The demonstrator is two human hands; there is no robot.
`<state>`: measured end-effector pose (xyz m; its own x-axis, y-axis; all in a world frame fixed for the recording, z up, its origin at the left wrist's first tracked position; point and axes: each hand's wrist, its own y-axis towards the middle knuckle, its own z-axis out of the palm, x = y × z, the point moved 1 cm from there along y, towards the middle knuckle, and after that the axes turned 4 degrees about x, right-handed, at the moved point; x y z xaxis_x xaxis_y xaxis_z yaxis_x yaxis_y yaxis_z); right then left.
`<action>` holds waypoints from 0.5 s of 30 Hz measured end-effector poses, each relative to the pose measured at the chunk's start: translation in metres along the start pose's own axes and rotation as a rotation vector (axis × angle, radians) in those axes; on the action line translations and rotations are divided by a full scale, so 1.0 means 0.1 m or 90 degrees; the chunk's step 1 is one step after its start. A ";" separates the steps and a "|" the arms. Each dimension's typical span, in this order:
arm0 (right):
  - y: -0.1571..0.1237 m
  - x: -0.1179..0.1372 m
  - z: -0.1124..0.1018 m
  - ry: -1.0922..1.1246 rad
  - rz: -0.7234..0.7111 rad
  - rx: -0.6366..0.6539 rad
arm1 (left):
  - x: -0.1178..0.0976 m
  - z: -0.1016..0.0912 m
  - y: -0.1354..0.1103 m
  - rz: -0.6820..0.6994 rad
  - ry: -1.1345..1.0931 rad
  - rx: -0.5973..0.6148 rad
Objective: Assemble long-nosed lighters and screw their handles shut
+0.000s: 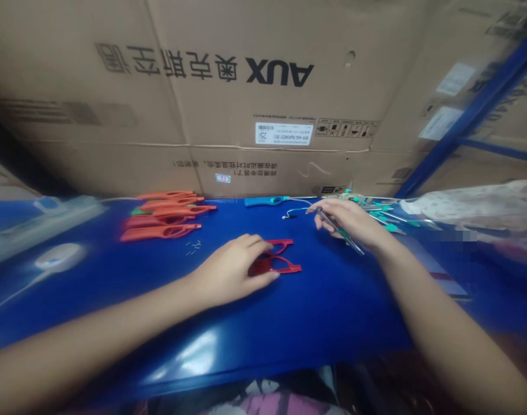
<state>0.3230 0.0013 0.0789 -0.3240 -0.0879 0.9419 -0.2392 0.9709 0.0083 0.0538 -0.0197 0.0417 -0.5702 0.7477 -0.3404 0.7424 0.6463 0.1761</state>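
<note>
- Red plastic handle shells (263, 265): I see two side by side on the blue table (328, 311), in the middle of the frame. Each has a big hole near its right end.
- The left hand (226, 268) is at the shells, its fingers and thumb bent around their left ends. I cannot tell if it is squeezing them.
- The right hand (347, 219), right of the middle, is gripping a thin metal rod (353, 243) with a green bit. The rod points down to the right.
- More orange-red handles (162, 213) sit in a row, left of the middle. Tiny metal pins (194, 248) lie just beside them.
- A blue handle (259, 202) lies near the big cardboard box (211, 115), which fills the top.
- Green-and-metal rods (388, 218) lie in a messy heap behind the right hand.
</note>
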 end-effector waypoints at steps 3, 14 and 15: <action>-0.02 0.03 0.15 -0.020 -0.028 0.066 | -0.01 0.03 -0.30 -0.023 0.066 0.038; -0.04 -0.03 0.43 -0.123 -0.189 0.100 | 0.09 -0.12 -0.46 -0.047 0.030 0.094; -0.06 -0.05 0.43 -0.158 -0.210 0.087 | 0.10 -0.14 -0.46 -0.053 0.028 0.098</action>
<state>0.2865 -0.0135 0.0601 -0.4163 -0.4553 0.7870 -0.4801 0.8452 0.2349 0.0090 -0.0395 0.0426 -0.6438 0.7013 -0.3062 0.7356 0.6774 0.0049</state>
